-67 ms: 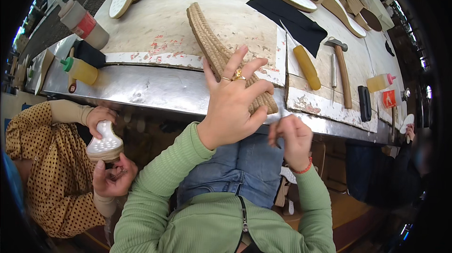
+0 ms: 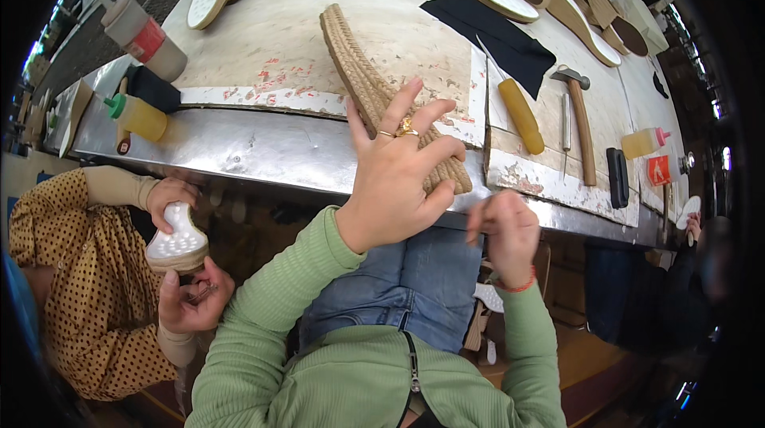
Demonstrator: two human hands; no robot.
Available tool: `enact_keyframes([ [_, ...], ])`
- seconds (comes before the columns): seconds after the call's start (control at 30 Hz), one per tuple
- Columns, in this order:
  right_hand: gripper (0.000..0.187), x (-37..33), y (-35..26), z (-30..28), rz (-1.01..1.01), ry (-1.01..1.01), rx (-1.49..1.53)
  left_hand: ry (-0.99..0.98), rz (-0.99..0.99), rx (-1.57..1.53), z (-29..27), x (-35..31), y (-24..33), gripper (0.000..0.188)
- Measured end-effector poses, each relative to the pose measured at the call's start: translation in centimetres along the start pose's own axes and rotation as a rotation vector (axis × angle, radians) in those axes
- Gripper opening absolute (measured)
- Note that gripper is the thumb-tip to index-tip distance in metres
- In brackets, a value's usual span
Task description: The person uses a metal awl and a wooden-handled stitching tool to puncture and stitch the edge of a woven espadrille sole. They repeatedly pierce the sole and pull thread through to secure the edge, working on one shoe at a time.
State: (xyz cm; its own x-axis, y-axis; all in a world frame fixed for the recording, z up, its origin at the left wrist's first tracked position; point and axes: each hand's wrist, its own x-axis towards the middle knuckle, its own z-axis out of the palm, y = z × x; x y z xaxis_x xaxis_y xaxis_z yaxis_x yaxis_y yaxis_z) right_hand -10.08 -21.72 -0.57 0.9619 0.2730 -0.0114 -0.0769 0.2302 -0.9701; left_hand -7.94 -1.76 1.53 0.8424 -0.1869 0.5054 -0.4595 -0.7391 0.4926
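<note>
Left hand (image 2: 394, 181) grip spread wide, fingers resting on jute wedge sole (image 2: 374, 85) running toward 11 o'clock on tabletop (image 2: 263, 37); right hand (image 2: 506, 229) at 4 o'clock, pinched narrow, contents unclear.

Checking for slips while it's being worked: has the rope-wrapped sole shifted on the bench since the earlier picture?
No. The rope-wrapped sole lies across the same metal bench edge, under the left hand.

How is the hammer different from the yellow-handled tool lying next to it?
The hammer has a brown wooden handle and a metal head at the far end; the yellow-handled tool has a fat yellow grip and a thin metal spike. The hammer looks longer. The yellow-handled tool partly lies on black cloth. Both lie flat on the workbench, untouched.
</note>
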Motion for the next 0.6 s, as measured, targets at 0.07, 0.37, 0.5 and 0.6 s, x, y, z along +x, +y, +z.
enact_keyframes([
  [0.07, 0.028, 0.4, -1.7, -1.7, 0.008, 0.066, 0.034, 0.005, 0.002, -0.012, 0.0, 0.0, 0.0, 0.021],
  [0.37, 0.03, -1.3, -1.8, -0.1, 0.114, -0.029, -0.055, 0.021, 0.034, -0.083, 0.1, 0.0, -0.8, 0.028],
  [0.5, 0.028, -2.0, -2.6, 0.8, -0.016, -0.145, -0.134, 0.06, 0.1, -0.248, -1.8, -1.5, 0.9, 0.019],
  [0.6, 0.031, -2.3, -3.4, 1.8, -0.129, -0.169, -0.299, 0.043, 0.092, -0.417, -2.7, -2.4, 1.7, 0.014],
])
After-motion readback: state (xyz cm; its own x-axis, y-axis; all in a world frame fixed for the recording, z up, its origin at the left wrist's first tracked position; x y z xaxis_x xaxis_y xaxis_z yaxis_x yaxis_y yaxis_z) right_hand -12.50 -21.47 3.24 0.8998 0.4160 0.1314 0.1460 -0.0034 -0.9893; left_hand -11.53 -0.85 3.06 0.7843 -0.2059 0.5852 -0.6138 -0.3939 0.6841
